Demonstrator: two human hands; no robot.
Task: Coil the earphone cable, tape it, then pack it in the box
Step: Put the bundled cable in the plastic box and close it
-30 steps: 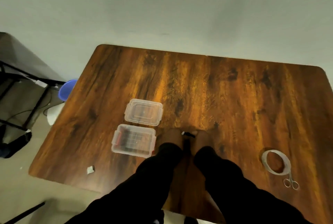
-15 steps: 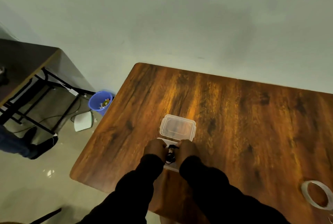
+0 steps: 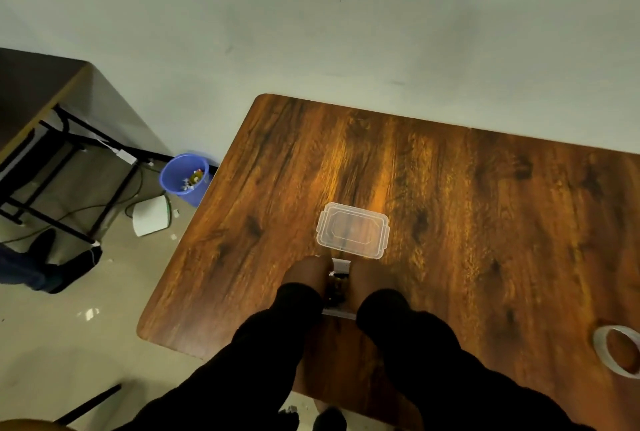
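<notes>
Left hand [image 3: 306, 273] and right hand [image 3: 367, 274] side by side over clear box [image 3: 341, 313], apparently lowering dark coiled earphone cable [image 3: 335, 288] inside; finger positions indiscernible. Lid [image 3: 352, 230] just beyond, tape roll [image 3: 601, 349] far right.

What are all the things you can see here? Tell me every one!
Table: 1, brown wood grain, fills the right and middle.
Lid: 1, clear plastic, on the table just beyond the hands.
Box: 1, clear plastic, under and between the hands, mostly hidden.
Earphone cable: 1, dark bundle, between the hands over the box.
Tape roll: 1, pale, at the table's right edge, cut off by the picture.
Bin: 1, blue, on the floor left of the table.
Second table: 1, dark, black legs, far left.
Left hand: 1, black sleeve, on the box.
Right hand: 1, black sleeve, on the box.
</notes>
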